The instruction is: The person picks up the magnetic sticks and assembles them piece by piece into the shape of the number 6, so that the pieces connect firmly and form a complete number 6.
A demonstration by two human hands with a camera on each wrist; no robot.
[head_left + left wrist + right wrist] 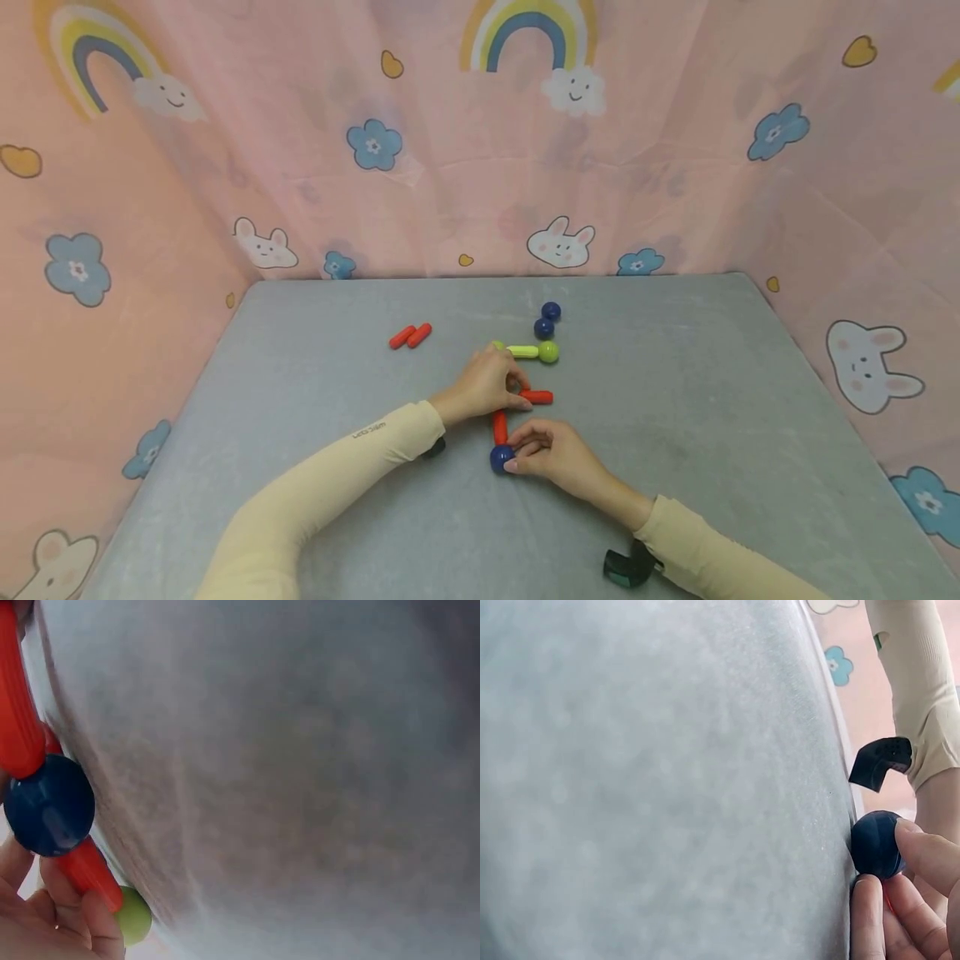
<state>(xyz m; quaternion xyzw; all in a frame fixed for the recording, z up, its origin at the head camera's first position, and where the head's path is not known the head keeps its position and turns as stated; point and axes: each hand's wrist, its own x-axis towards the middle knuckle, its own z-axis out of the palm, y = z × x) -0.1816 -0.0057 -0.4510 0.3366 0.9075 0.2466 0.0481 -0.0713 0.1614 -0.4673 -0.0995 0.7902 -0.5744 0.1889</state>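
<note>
My table (675, 400) is mottled grey, its far edge running across twelve o'clock. From its middle, two red sticks (420, 336) lie side by side toward eleven. Two dark blue balls (544, 328) sit close together just past twelve. Nearer me, that same way, lies a lime rod (522, 352), a green ball (549, 352) at its three o'clock end. Around the middle, my right hand (558, 454) pinches a blue ball (498, 460); whether it rests on the table I can't tell.
</note>
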